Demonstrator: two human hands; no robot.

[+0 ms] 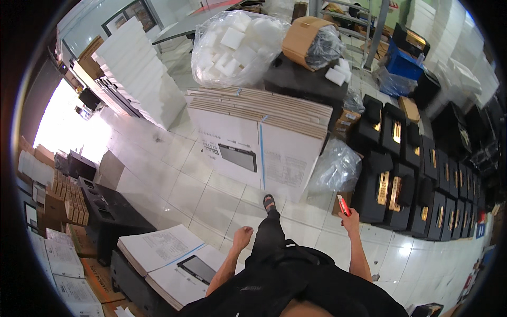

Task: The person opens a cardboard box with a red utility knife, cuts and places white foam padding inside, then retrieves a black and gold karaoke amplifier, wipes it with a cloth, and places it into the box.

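In my right hand point(349, 221) is a red box cutter point(344, 205), pointing forward, with its pale tip at the far end. My left hand point(243, 237) hangs loosely curled beside my leg, with nothing visible in it. Ahead of me a bundle of flat cardboard cartons point(288, 153) leans upright, tied with a blue strap. Another strapped pile of flat cartons point(169, 248) lies to the left of my left forearm. Neither hand touches the cartons.
A clear bag of white foam blocks point(235, 47) and an open brown carton point(303, 39) stand beyond the bundle. Crumpled plastic point(338, 164) lies at its right. Rows of black cases point(369, 182) fill the right side; white foam sheets point(137, 74) stand stacked far left. My foot point(269, 202) is on the tiles.
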